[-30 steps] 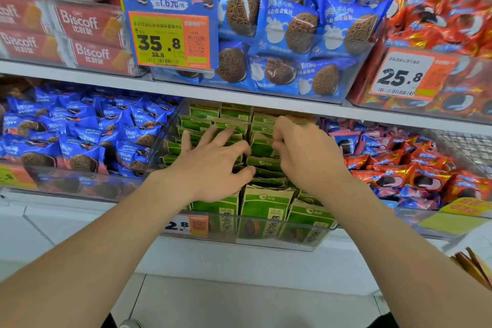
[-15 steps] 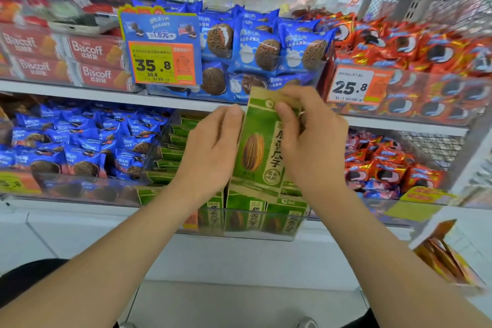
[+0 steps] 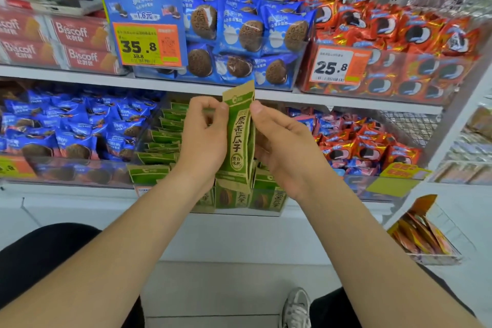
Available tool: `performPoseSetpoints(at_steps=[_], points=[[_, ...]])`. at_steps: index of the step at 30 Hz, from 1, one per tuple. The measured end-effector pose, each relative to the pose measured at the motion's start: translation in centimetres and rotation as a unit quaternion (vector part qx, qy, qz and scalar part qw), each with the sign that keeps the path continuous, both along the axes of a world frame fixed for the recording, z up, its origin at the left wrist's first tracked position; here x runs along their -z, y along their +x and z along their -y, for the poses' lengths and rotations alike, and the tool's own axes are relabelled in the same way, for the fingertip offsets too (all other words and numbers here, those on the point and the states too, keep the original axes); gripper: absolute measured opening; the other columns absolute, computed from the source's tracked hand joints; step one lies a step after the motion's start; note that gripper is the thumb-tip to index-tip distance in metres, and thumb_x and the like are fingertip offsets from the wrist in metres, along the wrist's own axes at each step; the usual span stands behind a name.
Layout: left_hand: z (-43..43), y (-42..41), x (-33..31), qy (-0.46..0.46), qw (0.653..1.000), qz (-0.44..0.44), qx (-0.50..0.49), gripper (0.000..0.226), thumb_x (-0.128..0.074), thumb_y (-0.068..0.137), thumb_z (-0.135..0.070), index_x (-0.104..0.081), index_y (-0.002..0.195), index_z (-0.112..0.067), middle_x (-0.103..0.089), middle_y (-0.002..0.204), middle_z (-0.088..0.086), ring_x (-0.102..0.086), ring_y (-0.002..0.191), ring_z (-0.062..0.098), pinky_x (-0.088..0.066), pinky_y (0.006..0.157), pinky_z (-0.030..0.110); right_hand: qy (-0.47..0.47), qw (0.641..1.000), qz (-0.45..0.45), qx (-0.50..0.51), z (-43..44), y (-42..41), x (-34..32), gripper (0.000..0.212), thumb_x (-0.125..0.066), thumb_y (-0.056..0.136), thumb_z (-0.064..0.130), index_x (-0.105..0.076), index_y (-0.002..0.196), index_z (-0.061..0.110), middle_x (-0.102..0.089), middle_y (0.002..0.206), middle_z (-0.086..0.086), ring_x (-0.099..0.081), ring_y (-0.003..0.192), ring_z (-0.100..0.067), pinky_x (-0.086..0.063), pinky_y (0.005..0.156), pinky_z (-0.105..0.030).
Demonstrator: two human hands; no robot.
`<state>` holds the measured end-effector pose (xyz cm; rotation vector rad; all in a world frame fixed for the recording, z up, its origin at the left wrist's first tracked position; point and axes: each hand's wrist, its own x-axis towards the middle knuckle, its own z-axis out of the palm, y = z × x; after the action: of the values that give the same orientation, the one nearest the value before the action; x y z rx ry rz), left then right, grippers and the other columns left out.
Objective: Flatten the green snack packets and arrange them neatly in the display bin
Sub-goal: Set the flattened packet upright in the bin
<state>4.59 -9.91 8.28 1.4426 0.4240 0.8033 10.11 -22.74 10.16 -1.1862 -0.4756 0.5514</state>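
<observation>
Green packet (image 3: 238,138): upright, long axis vertical, above the display bin (image 3: 266,204). Left hand (image 3: 203,141) and right hand (image 3: 285,146) pinch its sides.

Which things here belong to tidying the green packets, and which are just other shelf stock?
Job: held green packet, left hand, right hand, binned green packets, display bin.
Not job: blue biscuit packs, Biscoff boxes, red snack packs, 35.8 price tag.

The packet (image 3: 237,138) between the fingers (image 3: 210,114) is green with tan ends and dark brown characters. Behind the fingers, the stacked packets (image 3: 170,128) are the same green and tan. Left of the fingers lie blue wrappers (image 3: 80,128); right of them, red-orange wrappers (image 3: 372,149).
</observation>
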Motion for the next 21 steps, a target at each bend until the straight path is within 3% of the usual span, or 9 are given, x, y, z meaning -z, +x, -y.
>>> performPoseSetpoints(at_steps=[3,5,7,9,12,14,16,19,21], points=[[0.3,0.2,-0.5,-0.015,0.999,-0.001,0.029,0.034,-0.065,0.104,-0.045,-0.063,0.107,-0.012,-0.072,0.095,0.003,-0.071,0.087,0.017,-0.059,0.085,0.045,0.004,0.997,-0.08,-0.009,-0.4,0.3,0.2,0.029,-0.063,0.105,0.033,-0.077,0.12,0.012,-0.078,0.112,-0.009,-0.072,0.098,-0.021,-0.062,0.09,-0.037],[0.4,0.2,-0.9,-0.008,0.998,0.003,0.059,0.048,-0.071,0.098,-0.052,-0.061,0.108,-0.006,-0.072,0.096,0.007,-0.072,0.089,0.02,-0.059,0.088,0.047,-0.015,0.997,-0.071,0.013,-0.5,0.6,0.1,0.029,-0.063,0.107,0.03,-0.077,0.118,0.008,-0.079,0.109,-0.01,-0.074,0.098,-0.025,-0.062,0.089,-0.04],[0.4,-0.2,-1.2,0.038,0.996,-0.022,0.072,0.053,-0.075,0.089,-0.061,-0.062,0.104,-0.011,-0.073,0.105,0.01,-0.074,0.099,0.024,-0.059,0.095,0.047,-0.045,0.997,-0.024,0.056,-0.4,0.8,-0.2,0.028,-0.062,0.107,0.025,-0.078,0.112,0.002,-0.08,0.105,-0.015,-0.078,0.097,-0.03,-0.066,0.084,-0.041],[0.0,-0.6,-1.6,0.085,0.992,-0.047,0.078,0.051,-0.076,0.084,-0.065,-0.065,0.097,-0.017,-0.073,0.107,0.008,-0.072,0.106,0.025,-0.056,0.1,0.051,-0.072,0.991,0.053,0.098,-0.4,0.7,-0.5,0.028,-0.064,0.106,0.022,-0.079,0.099,0.0,-0.08,0.098,-0.019,-0.079,0.095,-0.033,-0.066,0.085,-0.047],[-0.5,-1.4,-1.5,0.126,0.986,-0.032,0.101,0.036,-0.068,0.099,-0.044,-0.069,0.095,-0.008,-0.073,0.093,0.008,-0.071,0.09,0.018,-0.058,0.089,0.041,-0.097,0.976,0.144,0.129,-0.8,0.7,-0.2,0.026,-0.069,0.103,0.023,-0.081,0.088,0.005,-0.08,0.091,-0.016,-0.078,0.095,-0.037,-0.062,0.093,-0.057],[-0.6,-1.9,-1.5,0.166,0.98,-0.029,0.104,0.029,-0.058,0.107,-0.029,-0.069,0.093,-0.007,-0.062,0.08,0.009,-0.06,0.076,0.014,-0.049,0.076,0.034,-0.098,0.976,0.148,0.127,-1.0,0.8,0.0,0.027,-0.071,0.1,0.027,-0.081,0.087,0.006,-0.08,0.091,-0.017,-0.076,0.098,-0.04,-0.059,0.096,-0.059],[-0.9,-2.1,-1.2,0.199,0.974,-0.032,0.108,0.027,-0.053,0.11,-0.024,-0.067,0.093,-0.01,-0.056,0.079,0.008,-0.053,0.074,0.012,-0.043,0.073,0.032,-0.097,0.98,0.132,0.115,-1.0,0.9,0.1,0.026,-0.07,0.101,0.026,-0.081,0.089,0.005,-0.081,0.094,-0.015,-0.076,0.101,-0.037,-0.057,0.101,-0.057],[-1.6,-2.0,-0.5,0.215,0.967,-0.033,0.132,0.027,-0.05,0.113,-0.028,-0.066,0.098,-0.014,-0.059,0.087,0.017,-0.055,0.081,0.033,-0.048,0.079,0.046,-0.097,0.988,0.089,0.083,-0.6,0.8,-0.1,0.026,-0.066,0.104,0.021,-0.08,0.093,0.002,-0.081,0.096,-0.013,-0.078,0.099,-0.029,-0.06,0.097,-0.048],[-2.0,-1.9,-0.1,0.231,0.962,-0.031,0.143,0.027,-0.049,0.113,-0.03,-0.065,0.099,-0.014,-0.057,0.087,0.017,-0.053,0.08,0.033,-0.047,0.078,0.048,-0.091,0.992,0.061,0.059,-0.5,0.8,0.1,0.029,-0.064,0.106,0.021,-0.079,0.099,-0.003,-0.081,0.098,-0.015,-0.079,0.097,-0.03,-0.063,0.087,-0.04]])
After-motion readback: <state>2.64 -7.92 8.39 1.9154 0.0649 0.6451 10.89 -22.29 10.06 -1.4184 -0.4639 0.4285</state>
